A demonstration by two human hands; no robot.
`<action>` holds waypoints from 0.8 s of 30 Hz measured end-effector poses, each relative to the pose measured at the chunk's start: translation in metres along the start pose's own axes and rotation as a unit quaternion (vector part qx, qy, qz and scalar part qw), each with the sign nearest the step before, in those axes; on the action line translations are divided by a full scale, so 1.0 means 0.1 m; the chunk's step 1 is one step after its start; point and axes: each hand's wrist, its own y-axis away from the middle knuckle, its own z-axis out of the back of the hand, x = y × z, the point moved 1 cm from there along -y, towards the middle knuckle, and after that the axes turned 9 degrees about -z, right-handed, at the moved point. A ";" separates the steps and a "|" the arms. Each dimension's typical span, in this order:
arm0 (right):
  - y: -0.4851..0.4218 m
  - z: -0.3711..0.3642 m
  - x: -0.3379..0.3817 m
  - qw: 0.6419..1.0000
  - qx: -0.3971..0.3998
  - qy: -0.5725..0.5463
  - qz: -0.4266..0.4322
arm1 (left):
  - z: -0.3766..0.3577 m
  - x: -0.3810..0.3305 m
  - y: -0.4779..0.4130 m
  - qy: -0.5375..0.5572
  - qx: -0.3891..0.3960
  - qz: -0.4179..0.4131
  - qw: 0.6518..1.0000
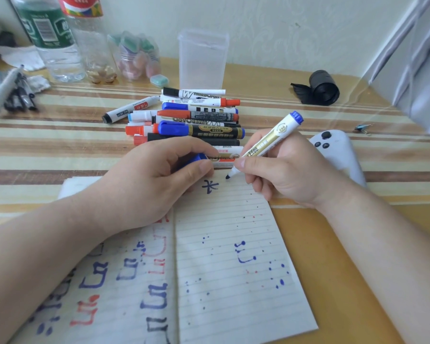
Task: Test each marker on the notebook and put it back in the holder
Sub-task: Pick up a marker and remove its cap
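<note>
Marker (268,142) pinched pen-style in the right hand (281,170), tip just off the notebook (233,244) beside a fresh mark; left hand (154,180) grips its blue cap (198,158) (ready for recapping), steadying the page.

My notebook (229,244) is matt, lined paper, slightly rough, and the ink sits in it with fuzzy edges. The marker (271,142) I hold has a smooth, glossy plastic barrel with a shiny gold label; the blue cap (196,158) is smooth plastic too. The pile (196,120) of markers is the same glossy plastic. The holder (202,60) is frosted, see-through plastic. The surface (60,145) shows striped wood grain under a glossy clear sheet that catches the light. The bottles (57,45) are clear plastic, the roll (320,88) thin, shiny black film, the controller (340,150) smooth white plastic, and the clip (363,129) looks like metal.
</note>
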 end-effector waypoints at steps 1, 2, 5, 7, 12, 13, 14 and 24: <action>0.00 0.00 0.00 1.000 0.001 -0.001 0.002 | 0.00 -0.01 0.00 -0.004 -0.003 0.001 1.000; 0.00 0.00 0.00 1.000 0.002 -0.001 0.002 | 0.00 -0.01 -0.01 -0.010 -0.006 0.002 1.000; 0.00 0.00 0.00 1.000 -0.002 0.004 -0.001 | 0.00 -0.05 -0.01 -0.004 -0.004 0.011 1.000; 0.00 0.00 0.00 1.000 -0.003 0.007 -0.003 | 0.00 -0.06 -0.01 0.001 -0.001 0.013 1.000; 0.01 0.01 0.00 1.000 0.000 0.015 -0.010 | 0.01 -0.05 -0.01 0.002 -0.003 0.016 1.000; 0.01 0.01 0.00 1.000 0.000 0.016 -0.010 | 0.01 -0.05 -0.01 0.000 -0.003 0.017 1.000; 0.01 0.01 0.00 1.000 0.000 0.015 -0.011 | 0.01 -0.05 0.00 -0.002 -0.003 0.016 1.000; 0.01 0.01 -0.01 1.000 0.003 0.017 -0.006 | 0.02 -0.06 0.00 -0.020 -0.002 0.013 1.000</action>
